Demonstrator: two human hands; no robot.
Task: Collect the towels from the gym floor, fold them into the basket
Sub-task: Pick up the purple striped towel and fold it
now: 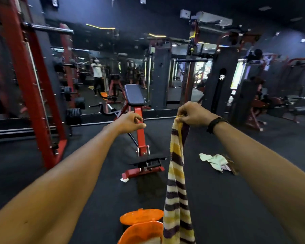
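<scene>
Folding step underway: right hand (192, 114) pinches the striped towel (176, 182) by its top edge, cloth hanging over the near orange basket (141, 231). Left hand (130, 123) curled, w/ nothing held. Next: left must catch the edge. Pale towel (216, 162) lies on the floor, right.

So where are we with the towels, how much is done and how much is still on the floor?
Done: the orange plastic basket seems to already hold some pale cloth at its bottom edge, hard to tell. In hand: the right hand pinches the top of the yellow, white and purple striped towel, hanging unfolded beside the basket; the left hand holds nothing. Left: the crumpled pale green towel lies on the black floor.
</scene>
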